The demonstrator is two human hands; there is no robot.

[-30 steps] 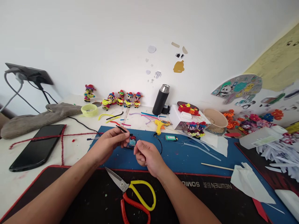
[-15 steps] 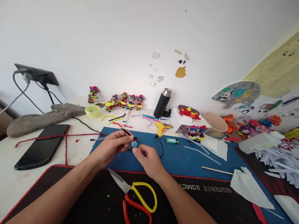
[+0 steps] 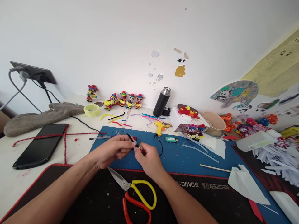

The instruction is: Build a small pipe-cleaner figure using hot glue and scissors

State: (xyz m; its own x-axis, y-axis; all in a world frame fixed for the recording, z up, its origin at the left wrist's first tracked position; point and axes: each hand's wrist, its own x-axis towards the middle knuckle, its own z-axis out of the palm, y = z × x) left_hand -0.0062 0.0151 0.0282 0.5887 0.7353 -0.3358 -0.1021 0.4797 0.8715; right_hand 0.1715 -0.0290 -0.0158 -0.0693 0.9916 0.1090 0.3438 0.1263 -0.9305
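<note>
My left hand pinches a short black fuzzy strip between thumb and fingertips, its upper end sticking up. Close beside it, my right hand is closed on a small dark red piece, mostly hidden by the fingers. The two hands' fingertips nearly meet above the blue mat. A bit of red and blue shows just behind the fingertips, too small to make out. Below the hands lie scissors with one yellow and one red handle, on the black mat.
A yellow glue gun, a green lighter-like item and a black flask stand or lie behind. Small figurines line the wall. A phone lies left. At right are a wooden stick and white tissue.
The light blue part seen between my hands is now hidden. My left hand has turned the black strip more upright, and the fingertips have come closer together. The view has shifted slightly.
</note>
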